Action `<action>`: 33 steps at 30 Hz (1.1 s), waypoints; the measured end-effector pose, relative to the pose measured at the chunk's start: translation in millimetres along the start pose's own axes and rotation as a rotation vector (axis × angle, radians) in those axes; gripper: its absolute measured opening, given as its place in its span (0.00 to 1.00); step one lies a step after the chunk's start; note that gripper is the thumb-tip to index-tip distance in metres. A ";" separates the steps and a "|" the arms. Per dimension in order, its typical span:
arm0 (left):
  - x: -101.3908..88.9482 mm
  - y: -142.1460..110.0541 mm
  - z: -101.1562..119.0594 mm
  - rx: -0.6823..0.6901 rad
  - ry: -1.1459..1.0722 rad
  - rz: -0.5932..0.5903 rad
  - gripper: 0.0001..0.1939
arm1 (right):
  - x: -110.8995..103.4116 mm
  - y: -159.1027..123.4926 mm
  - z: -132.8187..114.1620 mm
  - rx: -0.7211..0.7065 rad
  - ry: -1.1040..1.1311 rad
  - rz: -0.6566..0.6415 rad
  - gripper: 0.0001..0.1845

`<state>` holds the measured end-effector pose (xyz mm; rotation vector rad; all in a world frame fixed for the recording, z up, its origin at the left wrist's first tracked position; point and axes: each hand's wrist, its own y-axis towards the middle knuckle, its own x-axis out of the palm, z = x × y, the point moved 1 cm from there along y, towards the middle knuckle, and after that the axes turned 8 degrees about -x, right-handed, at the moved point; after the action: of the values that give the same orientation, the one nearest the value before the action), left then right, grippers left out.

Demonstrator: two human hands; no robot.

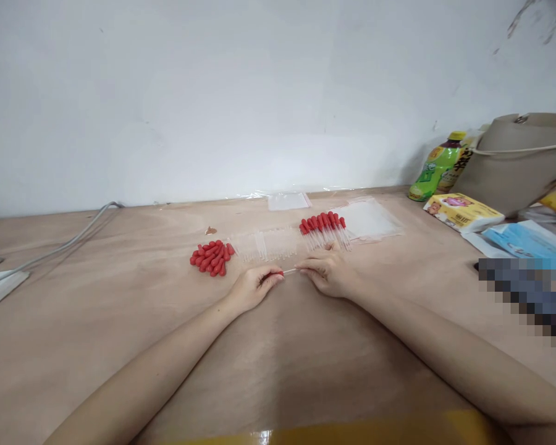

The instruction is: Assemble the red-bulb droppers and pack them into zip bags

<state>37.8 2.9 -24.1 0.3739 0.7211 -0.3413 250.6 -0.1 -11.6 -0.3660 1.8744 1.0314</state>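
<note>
My left hand (254, 287) pinches a red rubber dropper bulb (280, 272), most of it hidden by the fingers. From the bulb a thin clear tube (291, 270) runs right into the fingertips of my right hand (327, 272), which are closed on it. The tube's end meets the bulb; how deep it sits I cannot tell. Left of centre lies a pile of loose red bulbs (212, 257). Beside it several clear tubes (264, 244) lie in a row. Behind my right hand is a row of droppers (323, 227) with red bulbs on clear tubes.
Clear plastic bags (373, 217) lie behind the droppers, with another small bag (288, 201) near the wall. At right stand a green bottle (433, 167), a yellow tissue pack (464, 211) and a beige handbag (519, 157). A grey cable (81, 235) crosses the left side.
</note>
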 end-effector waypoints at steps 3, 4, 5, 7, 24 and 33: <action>-1.1 -1.1 3.8 0.019 0.055 -0.008 0.11 | 3.0 -0.3 -5.2 -0.017 -0.044 0.011 0.13; -1.1 -1.6 4.4 0.027 0.068 -0.016 0.11 | 4.7 -0.6 -7.0 -0.014 -0.049 0.008 0.13; -1.0 -2.0 4.6 0.033 0.081 -0.024 0.11 | 6.7 -0.8 -8.7 -0.009 -0.053 0.001 0.13; -0.3 -2.8 4.4 0.043 0.100 -0.035 0.11 | 10.6 -1.1 -11.4 0.004 -0.055 -0.014 0.14; -10.6 1.7 2.8 0.108 0.157 0.106 0.14 | -7.9 13.4 -21.1 0.059 -0.133 -0.245 0.14; -6.7 5.0 -3.1 0.038 0.153 0.038 0.10 | -17.5 34.4 45.2 0.661 -0.285 0.116 0.13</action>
<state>33.4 9.8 -20.5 0.4524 0.8571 -0.2926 264.9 53.1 10.8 0.2669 1.8634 0.4537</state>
